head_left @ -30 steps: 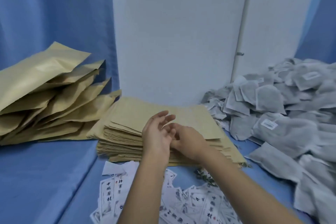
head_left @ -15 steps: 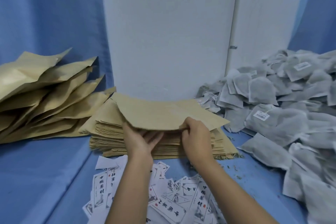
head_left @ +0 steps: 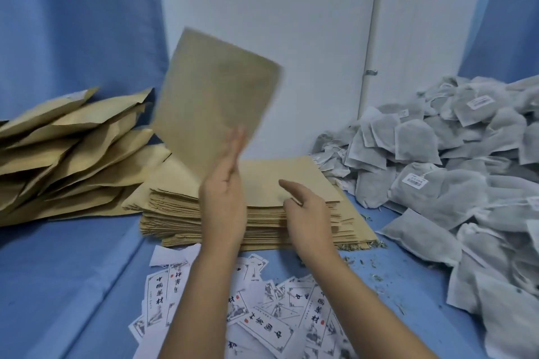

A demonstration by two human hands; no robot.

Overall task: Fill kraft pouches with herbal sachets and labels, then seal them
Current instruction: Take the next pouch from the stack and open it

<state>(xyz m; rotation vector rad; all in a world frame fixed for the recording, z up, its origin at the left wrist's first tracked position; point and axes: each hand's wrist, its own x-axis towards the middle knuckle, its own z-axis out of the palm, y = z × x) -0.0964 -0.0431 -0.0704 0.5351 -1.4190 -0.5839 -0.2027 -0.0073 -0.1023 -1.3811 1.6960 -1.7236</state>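
Note:
My left hand (head_left: 224, 183) holds one flat kraft pouch (head_left: 213, 96) by its lower corner, raised upright and tilted above the stack of empty kraft pouches (head_left: 291, 213); the pouch is motion-blurred. Just right of it, my right hand (head_left: 306, 207) hovers over the stack's front edge, fingers apart and holding nothing. White printed labels (head_left: 262, 315) lie scattered on the blue cloth in front of the stack, partly under my forearms. Grey herbal sachets (head_left: 452, 169) form a large heap on the right.
Filled kraft pouches (head_left: 67, 154) lie piled at the left. A white panel (head_left: 262, 9) stands behind the stack, with blue curtain on both sides. Loose herb crumbs (head_left: 373, 268) dot the blue cloth between stack and sachets.
The top pouch, gripped by both hands on the stack half a second ago, is now lifted upright in my left hand. My right hand has let go and opened.

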